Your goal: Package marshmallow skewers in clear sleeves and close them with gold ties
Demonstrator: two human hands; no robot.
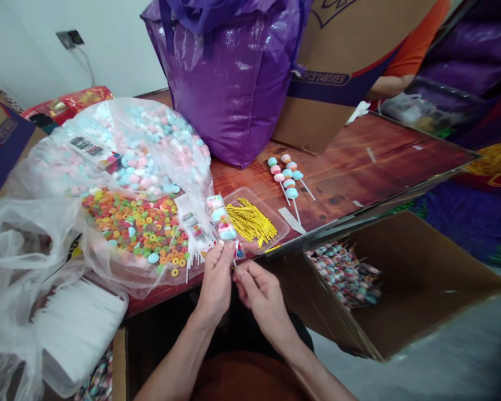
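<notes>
My left hand (217, 278) is closed around the lower end of a candy skewer (221, 217) in a clear printed wrapper, held upright with its pastel marshmallows at the top. Just below, my right hand (259, 287) pinches at the stick, where a small yellowish bit that looks like a twist tie shows at the fingertips. Behind my hands, a clear plastic tray (284, 227) holds many yellow twist ties (250, 220). Several unwrapped candy skewers (288, 175) lie on the table farther right. Printed wrappers (192, 220) and white sticks (195, 260) lie left of the held skewer.
On the left, a large clear bag holds marshmallows (150, 139) and ring gummies (137, 223). White sticks fill a container (123, 303) at lower left. A purple bag (229, 83) and a carton (317, 122) stand behind. An open box (421, 278) at right holds wrapped skewers. Another person's arm (390, 86) shows.
</notes>
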